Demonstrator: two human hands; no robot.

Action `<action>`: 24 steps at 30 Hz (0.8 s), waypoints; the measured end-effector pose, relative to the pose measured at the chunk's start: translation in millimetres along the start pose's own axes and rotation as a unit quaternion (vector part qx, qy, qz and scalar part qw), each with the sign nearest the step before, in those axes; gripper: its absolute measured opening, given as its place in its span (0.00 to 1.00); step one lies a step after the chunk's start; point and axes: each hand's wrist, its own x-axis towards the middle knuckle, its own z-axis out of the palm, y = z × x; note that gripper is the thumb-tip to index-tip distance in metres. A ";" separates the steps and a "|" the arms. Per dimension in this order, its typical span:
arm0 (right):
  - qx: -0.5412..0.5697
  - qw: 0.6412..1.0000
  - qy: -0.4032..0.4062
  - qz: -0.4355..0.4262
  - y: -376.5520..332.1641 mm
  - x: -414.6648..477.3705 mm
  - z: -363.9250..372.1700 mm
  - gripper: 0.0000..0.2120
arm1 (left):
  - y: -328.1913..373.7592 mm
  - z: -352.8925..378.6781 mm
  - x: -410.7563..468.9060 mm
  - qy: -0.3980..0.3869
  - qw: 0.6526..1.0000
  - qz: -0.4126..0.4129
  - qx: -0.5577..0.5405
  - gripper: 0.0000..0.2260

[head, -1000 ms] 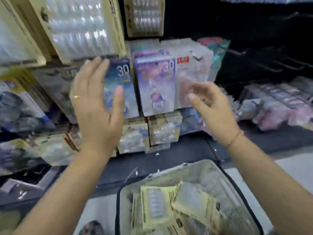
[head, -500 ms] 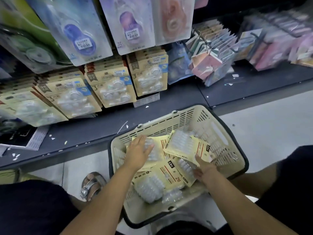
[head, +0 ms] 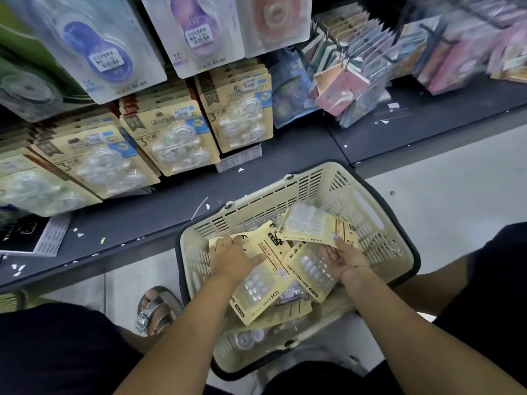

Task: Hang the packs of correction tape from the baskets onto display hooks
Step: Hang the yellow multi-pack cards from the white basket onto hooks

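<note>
Two knees in dark cloth, near left (head: 57, 352) and near right (head: 499, 280); one foot in a silver-strapped sandal (head: 155, 309) on pale floor tile (head: 456, 195). Between the knees, one cream plastic basket (head: 313, 179) with slotted walls and a dark rim. In it lies a loose heap of packs of correction tape (head: 306, 270): at least five counted, each a yellow card with a ribbed clear blister, overlapping at angles. Left hand (head: 233, 260) lies palm down on the heap's left side, fingers fairly straight, gripping nothing. Right hand (head: 346, 259) is palm up at the heap's right side, thumb on top and fingers beneath the uppermost pack (head: 310, 225), pinching its near edge; that pack tilts against the far basket wall. Beyond the basket, a dark grey shelf deck (head: 142, 212), matte, flecked with white paper scraps. Above it hang three plain rows of kraft-card three-piece tape packs (head: 176, 138), stacked deep on their hooks, with part of a fourth row at the left edge. Higher, three large glossy blister cards: blue (head: 105, 52), purple (head: 194, 32), pink (head: 273, 21). Far right, fanned pink and blue notebooks (head: 350, 78) on hooks, blurred.
</note>
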 end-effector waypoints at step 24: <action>-0.277 0.920 -0.045 -0.274 -57.3 -45.3 19.8 0.16 | -27.1 -51.3 -11.5 -0.059 0.915 -0.017 -0.399 0.03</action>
